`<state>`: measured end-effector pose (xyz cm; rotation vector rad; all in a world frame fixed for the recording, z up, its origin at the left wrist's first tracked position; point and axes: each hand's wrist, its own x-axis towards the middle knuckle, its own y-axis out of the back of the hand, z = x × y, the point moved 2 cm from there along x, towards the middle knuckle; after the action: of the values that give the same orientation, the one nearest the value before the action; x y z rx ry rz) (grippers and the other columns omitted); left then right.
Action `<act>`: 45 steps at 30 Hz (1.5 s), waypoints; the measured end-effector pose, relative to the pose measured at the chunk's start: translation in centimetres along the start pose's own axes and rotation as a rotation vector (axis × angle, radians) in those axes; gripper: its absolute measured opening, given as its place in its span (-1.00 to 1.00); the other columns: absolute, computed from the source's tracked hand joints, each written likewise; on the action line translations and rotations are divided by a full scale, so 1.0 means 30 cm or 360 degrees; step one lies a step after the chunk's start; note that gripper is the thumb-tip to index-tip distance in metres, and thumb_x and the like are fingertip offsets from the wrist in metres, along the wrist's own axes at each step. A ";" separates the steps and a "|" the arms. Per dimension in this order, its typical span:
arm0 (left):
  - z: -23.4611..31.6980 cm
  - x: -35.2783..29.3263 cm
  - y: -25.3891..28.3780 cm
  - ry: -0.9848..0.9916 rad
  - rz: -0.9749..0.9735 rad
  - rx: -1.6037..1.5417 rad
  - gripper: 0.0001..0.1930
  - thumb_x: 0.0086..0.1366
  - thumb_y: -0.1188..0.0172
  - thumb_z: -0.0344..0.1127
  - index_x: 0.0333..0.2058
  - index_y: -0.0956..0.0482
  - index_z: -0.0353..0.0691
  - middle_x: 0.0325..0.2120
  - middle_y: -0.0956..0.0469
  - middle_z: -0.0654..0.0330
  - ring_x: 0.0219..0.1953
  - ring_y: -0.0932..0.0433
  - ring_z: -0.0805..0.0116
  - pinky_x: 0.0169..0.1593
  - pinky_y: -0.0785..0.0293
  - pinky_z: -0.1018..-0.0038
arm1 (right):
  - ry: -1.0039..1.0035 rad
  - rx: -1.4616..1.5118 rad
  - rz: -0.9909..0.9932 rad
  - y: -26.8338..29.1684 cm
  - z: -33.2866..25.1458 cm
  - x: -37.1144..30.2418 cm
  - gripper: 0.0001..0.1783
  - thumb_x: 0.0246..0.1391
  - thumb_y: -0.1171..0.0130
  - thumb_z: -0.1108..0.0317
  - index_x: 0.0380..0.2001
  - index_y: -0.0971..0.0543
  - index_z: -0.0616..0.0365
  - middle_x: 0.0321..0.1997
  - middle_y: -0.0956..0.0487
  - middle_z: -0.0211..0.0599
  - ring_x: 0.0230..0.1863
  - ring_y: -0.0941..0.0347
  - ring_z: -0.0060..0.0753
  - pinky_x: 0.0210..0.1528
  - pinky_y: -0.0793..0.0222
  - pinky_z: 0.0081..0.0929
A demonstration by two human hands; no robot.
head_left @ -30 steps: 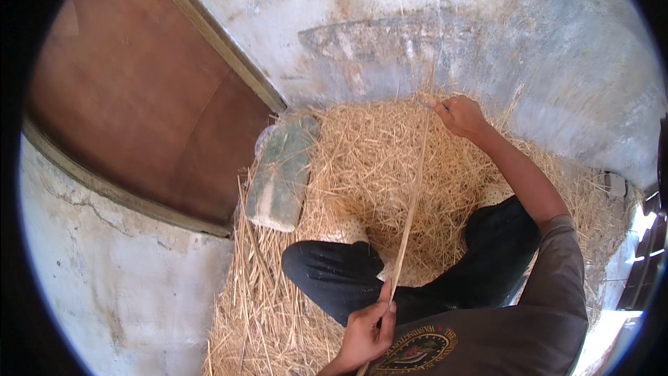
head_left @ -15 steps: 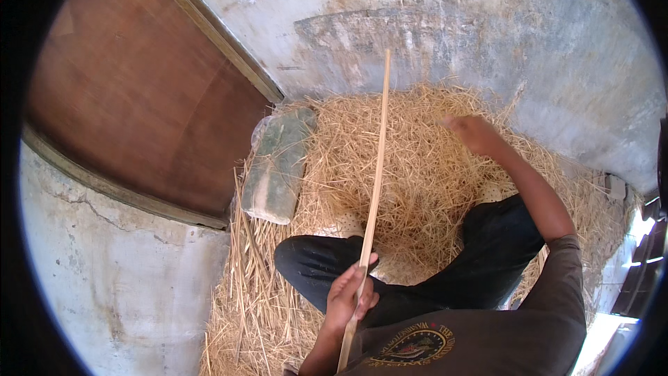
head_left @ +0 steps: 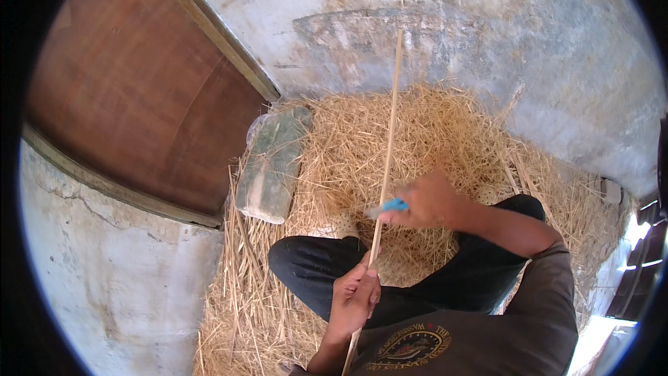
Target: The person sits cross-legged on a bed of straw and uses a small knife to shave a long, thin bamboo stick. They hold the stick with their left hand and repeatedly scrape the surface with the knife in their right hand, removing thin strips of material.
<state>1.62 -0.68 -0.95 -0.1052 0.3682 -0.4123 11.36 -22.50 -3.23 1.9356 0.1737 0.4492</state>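
A long, thin pale wooden strip [head_left: 390, 146], which looks like split bamboo, runs from beside my shirt up towards the far wall. My left hand [head_left: 355, 295] is closed around its lower part, over my bent leg. My right hand [head_left: 430, 198] grips a knife with a bright blue handle [head_left: 396, 205]. Its blade, a little blurred, lies at the strip just above my left hand; whether it touches or is only in front cannot be made out.
Pale shavings [head_left: 431, 122] are heaped before my crossed legs, with longer strips [head_left: 247, 264] on the left. A greyish-green block [head_left: 273, 163] lies beside a brown door panel [head_left: 146, 90]. A stained wall [head_left: 473, 35] closes off the far side.
My right hand has come down and left from above the shavings to the strip, and the blue-handled knife now shows. The strip's far end has shifted slightly right and farther away.
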 end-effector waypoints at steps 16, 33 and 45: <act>-0.021 -0.012 0.019 -0.0140 0.0067 0.0057 -0.59 0.40 0.06 -0.42 0.20 -0.28 -0.32 -0.62 -0.35 0.44 -0.59 -0.21 0.74 -0.53 -0.13 0.74 | 0.0101 0.0114 0.0154 -0.033 0.001 0.037 -0.25 0.03 0.10 -0.42 -0.72 -0.52 0.10 -0.82 -0.39 -0.24 -0.78 -0.36 -0.20 -0.71 -0.22 -0.28; 0.078 -0.005 0.004 -0.0320 0.0258 0.1152 -0.60 0.29 -0.02 -0.49 0.11 -0.35 -0.43 -0.40 -0.56 -0.18 -0.54 -0.55 0.38 -0.41 -0.43 0.51 | 0.0010 -0.0162 0.0306 -0.043 0.117 0.097 -0.24 -0.04 0.07 -0.48 -0.74 -0.47 0.06 -0.86 -0.36 -0.28 -0.82 -0.36 -0.22 -0.76 -0.18 -0.32; 0.008 -0.049 0.046 -0.0275 0.0146 0.1071 -0.81 0.26 -0.05 -0.52 -0.19 -0.50 -0.51 -0.10 -0.48 -0.26 -0.43 -0.62 0.35 -0.35 -0.45 0.52 | -0.0053 -0.0005 -0.0225 -0.057 0.095 0.070 -0.14 0.02 0.24 -0.52 -0.70 -0.57 0.10 -0.83 -0.39 -0.23 -0.76 -0.38 -0.23 -0.68 -0.26 -0.26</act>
<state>0.96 1.19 -0.50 0.5276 0.0499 -0.4144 14.54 -23.59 -5.27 1.9118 0.2864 0.3232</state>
